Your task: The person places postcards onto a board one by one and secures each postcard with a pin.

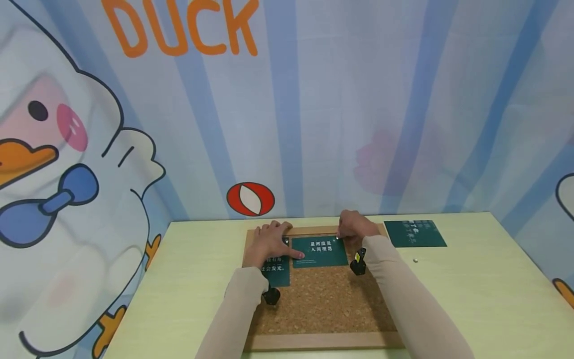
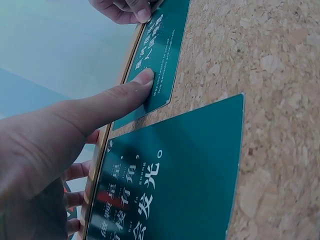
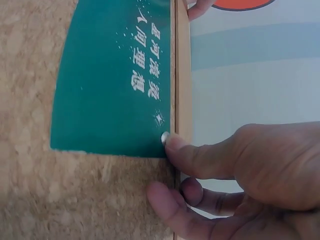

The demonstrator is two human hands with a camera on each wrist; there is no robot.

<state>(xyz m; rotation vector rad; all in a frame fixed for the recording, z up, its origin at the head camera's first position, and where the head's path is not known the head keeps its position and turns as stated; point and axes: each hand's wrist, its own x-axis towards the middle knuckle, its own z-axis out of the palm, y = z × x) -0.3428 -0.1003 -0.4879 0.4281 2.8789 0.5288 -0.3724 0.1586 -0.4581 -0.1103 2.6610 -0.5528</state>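
A green card with white writing (image 1: pixel 319 254) lies against the upper part of a wood-framed corkboard (image 1: pixel 332 304). My left hand (image 1: pixel 270 244) presses its thumb on that card's lower left, with the other fingers spread over the frame's top edge. Below this hand is a second green card (image 2: pixel 200 150), partly covered in the head view, with a thumbtack (image 2: pixel 110 145) at its corner. At the first card's upper right corner my right hand (image 1: pixel 356 225), fingers curled, holds its thumb tip against a silver thumbtack (image 3: pixel 165 138). Its index fingertip (image 3: pixel 162 197) is over the cork beside the card.
A third green card (image 1: pixel 417 234) lies on the pale table (image 1: pixel 475 299) right of the board, turned sideways. A small loose thumbtack (image 1: pixel 415 260) sits below it. Behind the table hangs a printed blue-striped cloth (image 1: pixel 323 124) with a duck. Black wrist cameras (image 1: pixel 358 262) hang beneath both wrists.
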